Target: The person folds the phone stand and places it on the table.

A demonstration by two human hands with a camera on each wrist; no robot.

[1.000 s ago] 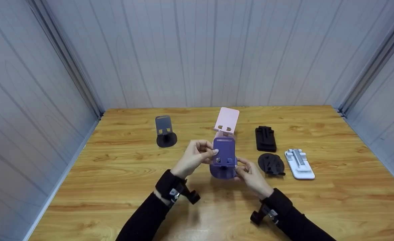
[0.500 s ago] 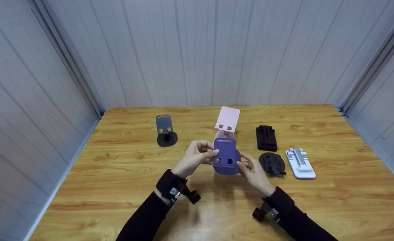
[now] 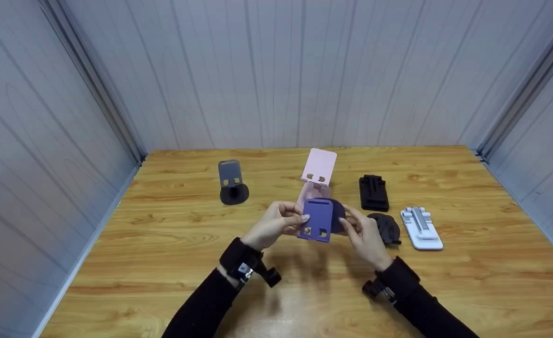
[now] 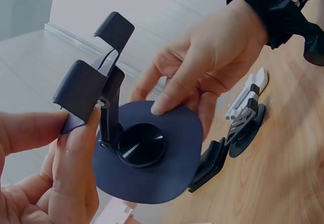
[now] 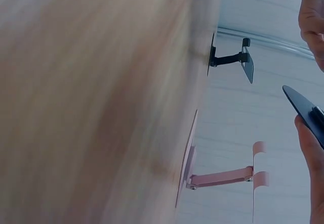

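Purple stand (image 3: 318,218): held above the bench (image 3: 163,263), on the near side of the pink stand (image 3: 320,163). Its rounded base (image 3: 338,216), earlier seen low behind the plate (image 3: 318,213), has been swung up to the plate's right. Smooth slotted plate pinched by the left hand (image 3: 276,226); base rim pinched by the right hand (image 3: 366,238), now shifted rightward. Glossy black disc (image 4: 142,144) on base; bench wood-grained.

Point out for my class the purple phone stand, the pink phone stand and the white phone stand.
Purple phone stand (image 3: 318,217), head view: on its slotted plate.
Pink phone stand (image 3: 320,165), head view: on its upper plate.
White phone stand (image 3: 421,223), head view: on its folded grey arm.
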